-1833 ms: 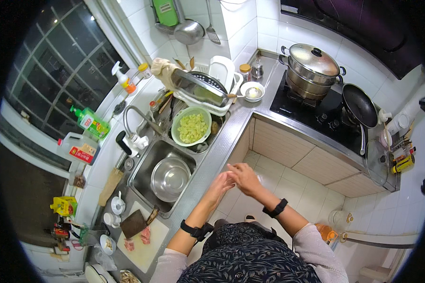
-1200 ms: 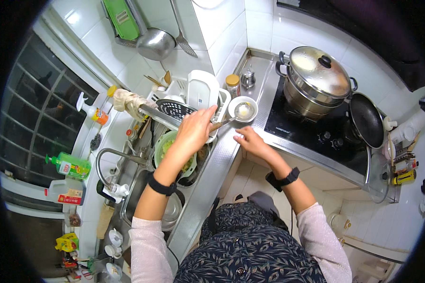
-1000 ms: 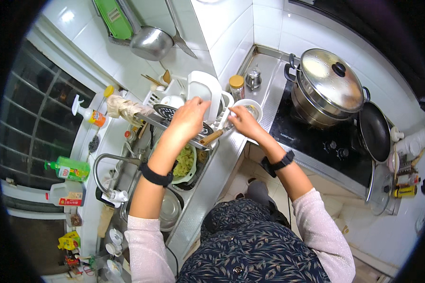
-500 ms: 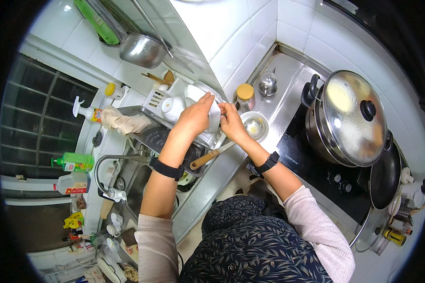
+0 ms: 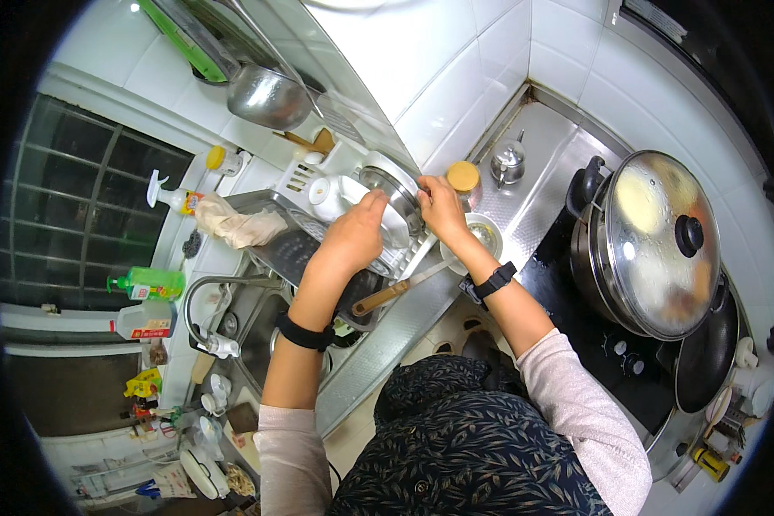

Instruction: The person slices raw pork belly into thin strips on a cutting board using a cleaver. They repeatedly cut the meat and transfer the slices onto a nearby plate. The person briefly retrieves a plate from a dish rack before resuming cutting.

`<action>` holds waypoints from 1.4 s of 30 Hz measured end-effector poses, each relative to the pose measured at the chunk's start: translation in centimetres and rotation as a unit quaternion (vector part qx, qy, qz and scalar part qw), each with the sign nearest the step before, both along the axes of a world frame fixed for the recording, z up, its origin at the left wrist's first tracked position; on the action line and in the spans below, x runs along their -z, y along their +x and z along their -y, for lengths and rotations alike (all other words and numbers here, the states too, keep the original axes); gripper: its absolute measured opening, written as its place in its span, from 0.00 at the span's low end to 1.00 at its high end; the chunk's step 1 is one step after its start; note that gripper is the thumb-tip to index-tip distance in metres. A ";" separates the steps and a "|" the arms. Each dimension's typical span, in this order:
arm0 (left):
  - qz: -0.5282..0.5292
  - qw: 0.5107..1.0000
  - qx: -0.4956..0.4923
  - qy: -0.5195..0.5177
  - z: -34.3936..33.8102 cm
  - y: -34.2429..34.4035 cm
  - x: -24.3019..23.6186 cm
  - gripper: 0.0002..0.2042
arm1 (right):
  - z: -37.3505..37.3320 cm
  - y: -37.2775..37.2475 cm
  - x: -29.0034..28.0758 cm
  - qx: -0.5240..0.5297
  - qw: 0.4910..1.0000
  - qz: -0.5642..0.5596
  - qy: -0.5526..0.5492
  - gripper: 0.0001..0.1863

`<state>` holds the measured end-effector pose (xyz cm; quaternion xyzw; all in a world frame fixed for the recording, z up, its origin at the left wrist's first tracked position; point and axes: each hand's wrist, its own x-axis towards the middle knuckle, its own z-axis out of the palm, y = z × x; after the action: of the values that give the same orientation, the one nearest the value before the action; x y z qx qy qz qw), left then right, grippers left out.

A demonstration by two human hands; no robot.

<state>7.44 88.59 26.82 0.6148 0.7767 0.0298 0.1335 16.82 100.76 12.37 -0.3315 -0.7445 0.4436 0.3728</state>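
Observation:
My left hand (image 5: 353, 234) is closed on a white bowl (image 5: 395, 227) at the dish rack, its fingers partly hidden behind the bowl. Close by on the right, my right hand (image 5: 442, 208) has its fingertips closed at the rim of a round steel dish (image 5: 390, 183) standing in the white rack (image 5: 297, 178). A small white bowl (image 5: 483, 249) with a little residue inside sits just under my right wrist. Below my hands lies a wooden-handled utensil (image 5: 381, 298), its blade or shaft pointing toward that bowl.
A large lidded steel pot (image 5: 651, 249) stands on the black hob (image 5: 568, 301) to the right, with a dark pan (image 5: 707, 353) beside it. A yellow-lidded jar (image 5: 464, 177) and a small steel pot (image 5: 508, 162) stand behind. The sink tap (image 5: 224, 346) is at left.
The white bowl has dropped lower and left, uncovering the steel dish in the rack. My right hand has shifted to that dish's rim. The whole view has moved slightly.

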 end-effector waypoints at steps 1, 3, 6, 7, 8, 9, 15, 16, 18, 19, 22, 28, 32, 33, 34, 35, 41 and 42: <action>0.000 1.000 0.003 0.006 0.1 0.0 0.0 0.26 | 0.0 -0.3 0.1 0.004 1.000 -0.001 0.026 0.09; 0.001 1.000 0.001 0.001 0.2 0.2 0.1 0.26 | -0.3 -1.0 0.2 0.005 1.000 0.023 0.010 0.10; 0.007 1.000 -0.013 -0.005 0.4 0.4 0.0 0.27 | -1.0 -1.8 0.0 -0.016 0.996 0.080 0.026 0.10; 0.011 1.000 -0.015 -0.002 0.4 0.5 0.0 0.27 | -1.1 -2.0 -0.2 -0.026 0.993 0.113 0.029 0.11; 0.006 1.000 -0.020 -0.008 0.5 0.5 0.0 0.27 | -1.3 -2.3 -0.5 -0.059 0.989 0.128 0.043 0.11; 0.009 1.000 -0.022 -0.008 0.6 0.6 -0.1 0.27 | -1.2 -2.4 -0.8 -0.073 0.987 0.138 0.038 0.11; 0.014 0.999 -0.037 -0.008 0.9 0.7 -0.1 0.27 | -0.4 -3.5 -2.4 -0.115 0.968 0.219 0.040 0.11; 0.006 0.999 -0.032 -0.003 1.0 0.7 0.0 0.28 | -0.4 -3.6 -2.4 -0.127 0.969 0.207 0.039 0.13; 0.010 0.999 -0.037 0.001 1.0 0.8 0.1 0.28 | -0.3 -3.7 -2.4 -0.116 0.977 0.181 0.005 0.12; 0.012 0.999 -0.041 0.001 1.1 0.8 0.2 0.29 | -0.3 -3.8 -2.3 -0.110 0.980 0.164 -0.010 0.12; 0.018 0.999 -0.039 0.019 1.3 0.8 0.4 0.29 | -0.5 -3.3 -2.7 -0.102 0.985 0.138 -0.025 0.13; 0.017 0.999 -0.045 0.001 1.5 0.5 0.4 0.29 | -1.6 0.1 -6.7 -0.100 0.988 0.116 -0.011 0.17; 0.016 0.999 -0.039 0.003 1.8 0.4 0.6 0.29 | -0.7 4.2 -10.3 -0.077 0.995 0.064 0.010 0.15; 0.019 0.999 -0.035 0.011 1.8 0.3 0.7 0.30 | -0.4 5.3 -11.1 -0.065 0.997 0.036 0.027 0.15; 0.013 0.999 -0.031 0.008 1.7 0.2 0.8 0.30 | 0.1 6.5 -11.9 -0.048 0.998 0.021 0.029 0.14; 0.007 1.000 -0.029 0.006 1.4 0.2 1.0 0.29 | 0.4 8.0 -12.8 -0.061 0.998 -0.001 0.030 0.12; -0.026 0.999 -0.002 -0.024 -0.5 0.1 1.4 0.32 | 1.7 14.6 -15.8 -0.032 0.999 0.008 -0.010 0.13; -0.027 0.999 0.002 -0.033 -0.8 0.1 1.5 0.34 | 1.7 15.3 -15.9 -0.035 0.999 0.001 -0.012 0.13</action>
<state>7.57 89.40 25.36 0.6122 0.7794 -0.0122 0.1328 32.07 99.06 28.30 -0.3101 -0.7509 0.4650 0.3519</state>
